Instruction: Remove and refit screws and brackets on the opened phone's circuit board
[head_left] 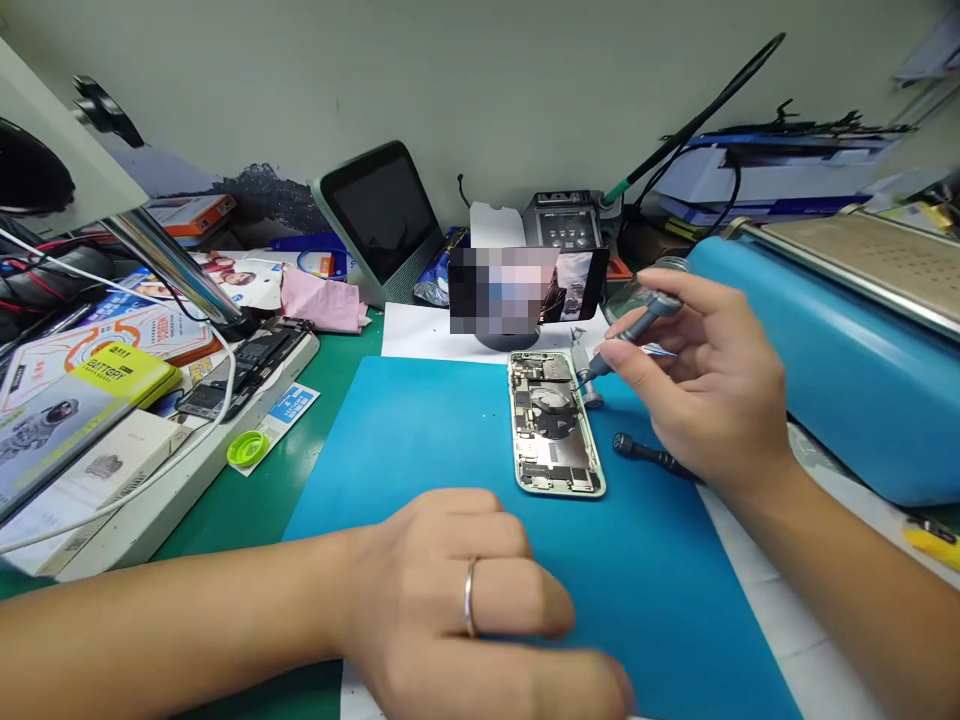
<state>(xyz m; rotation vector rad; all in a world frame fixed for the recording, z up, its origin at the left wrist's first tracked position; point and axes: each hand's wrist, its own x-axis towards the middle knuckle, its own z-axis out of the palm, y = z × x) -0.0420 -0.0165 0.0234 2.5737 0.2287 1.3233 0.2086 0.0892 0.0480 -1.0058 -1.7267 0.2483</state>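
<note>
An opened smartphone [559, 465] with bare internal parts and a pale green frame lies on a blue mat [420, 430]. My right hand [705, 370] is closed around a slim grey screwdriver [637, 325]. The screwdriver slants down to the left, its tip at the phone's upper right edge; whether it touches a screw is too small to tell. My left hand [465, 610], with a ring on one finger, is in front of the phone, palm down and fingers curled. Its fingertips are blurred and partly hidden, so anything in them does not show.
A dark tool [637, 447] lies right of the phone. Behind stands a propped phone [577, 285] with a lit screen, beside a tilted display [382, 210]. A blue machine [810, 370] borders the right; battery boxes [105, 390] and a lamp pole [176, 265] crowd the left.
</note>
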